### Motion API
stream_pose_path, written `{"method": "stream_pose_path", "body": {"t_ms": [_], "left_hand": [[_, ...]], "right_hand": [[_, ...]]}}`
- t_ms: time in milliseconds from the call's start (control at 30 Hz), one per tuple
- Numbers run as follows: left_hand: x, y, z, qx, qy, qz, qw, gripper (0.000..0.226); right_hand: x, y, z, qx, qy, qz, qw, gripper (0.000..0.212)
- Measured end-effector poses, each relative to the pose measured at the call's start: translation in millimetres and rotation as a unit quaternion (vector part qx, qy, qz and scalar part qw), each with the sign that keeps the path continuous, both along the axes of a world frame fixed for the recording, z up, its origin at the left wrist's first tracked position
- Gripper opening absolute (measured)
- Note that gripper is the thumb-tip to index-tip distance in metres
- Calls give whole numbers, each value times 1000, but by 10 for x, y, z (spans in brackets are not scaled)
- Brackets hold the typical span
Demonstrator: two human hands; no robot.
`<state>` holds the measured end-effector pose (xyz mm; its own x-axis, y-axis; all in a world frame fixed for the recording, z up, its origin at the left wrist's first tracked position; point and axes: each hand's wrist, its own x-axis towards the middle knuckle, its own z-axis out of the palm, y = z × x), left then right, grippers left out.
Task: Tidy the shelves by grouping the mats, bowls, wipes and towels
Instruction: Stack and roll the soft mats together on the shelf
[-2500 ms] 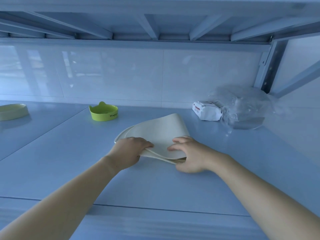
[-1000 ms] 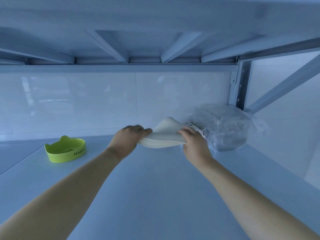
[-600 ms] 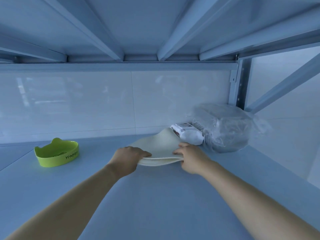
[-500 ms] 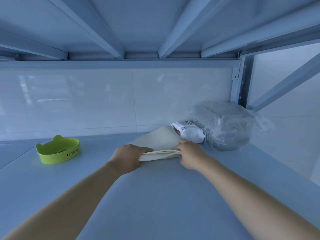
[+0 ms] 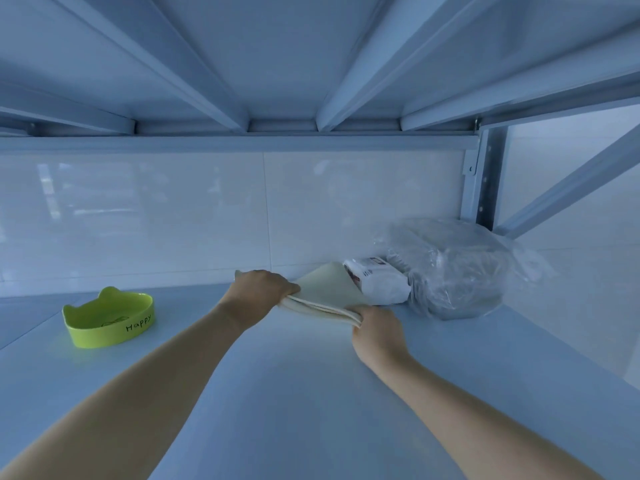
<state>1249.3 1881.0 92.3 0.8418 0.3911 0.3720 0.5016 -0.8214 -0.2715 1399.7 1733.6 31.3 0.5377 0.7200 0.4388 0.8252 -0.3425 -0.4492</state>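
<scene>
A pale blue shelf board (image 5: 311, 410) is seen stretching from the near edge to the far wall, with a seam running across it at the left. The underside of the upper shelf (image 5: 277, 46) fills the top of the view, braced by metal ribs (image 5: 194, 74) that converge on a rear crossbeam (image 5: 242, 143). The far wall (image 5: 173, 220) is faced with glossy white tiles, on which window-like reflections are caught. At the far right, a perforated upright post (image 5: 485, 181) and a diagonal brace (image 5: 571, 181) are set. Everything is bathed in cool, bluish light.
</scene>
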Motion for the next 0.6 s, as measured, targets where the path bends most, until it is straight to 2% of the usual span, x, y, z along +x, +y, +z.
{"method": "stream_pose_path", "body": {"t_ms": [133,200,267,333,400,467,533,600], "left_hand": [[-213,242,-122,-45,-58,-44,996,51],[-295,264,-308,-119,-18,-45,992,51],[-348,211,-415,-207,24,-13,978,36],[-344,216,-502,-248,-39,-25,968,40],[-353,220,-467,-279,-33,-1,960,46],[-373,159,-413,-297,0,25,955,54],[-329,36,-367,-306,36,26,951,63],[-247,-95,-380,-305,55,17,951,70]], "right_hand": [[-83,190,-43,-74,-15,82,994,37],[-107,256,3,-126,-45,70,989,17],[-140,300,62,-156,-54,43,985,11],[-140,316,120,-183,-52,37,981,11],[-71,316,211,-219,-29,59,974,10],[16,239,271,-269,-8,93,959,42],[70,158,321,-267,28,136,954,74],[73,118,324,-222,66,168,958,76]]}}
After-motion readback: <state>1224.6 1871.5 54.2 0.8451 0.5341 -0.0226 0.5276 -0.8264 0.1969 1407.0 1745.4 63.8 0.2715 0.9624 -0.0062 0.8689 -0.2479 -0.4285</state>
